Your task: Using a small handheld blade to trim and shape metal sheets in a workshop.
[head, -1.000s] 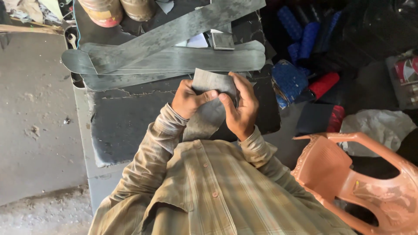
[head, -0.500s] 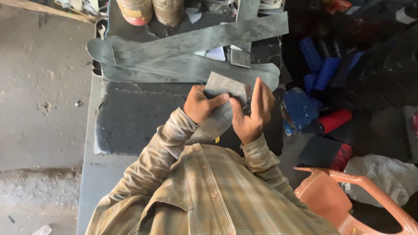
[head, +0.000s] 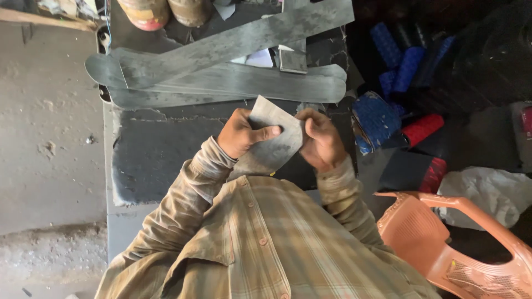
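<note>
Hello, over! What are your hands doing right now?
Left hand and right hand both grip grey sheet piece. Held above dark bench mat. Long grey strips lie beyond, not touching.

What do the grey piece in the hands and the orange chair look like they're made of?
Grey piece: probably thin rubber or leather sheet, matte and scuffed; it bends between the left hand and right hand. Orange chair: moulded plastic, smooth, with a perforated seat.

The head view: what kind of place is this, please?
Probably a small workshop: grey cut strips lie on a dark worktable, and both hands hold a grey sheet piece; rolled material is stacked nearby.
</note>
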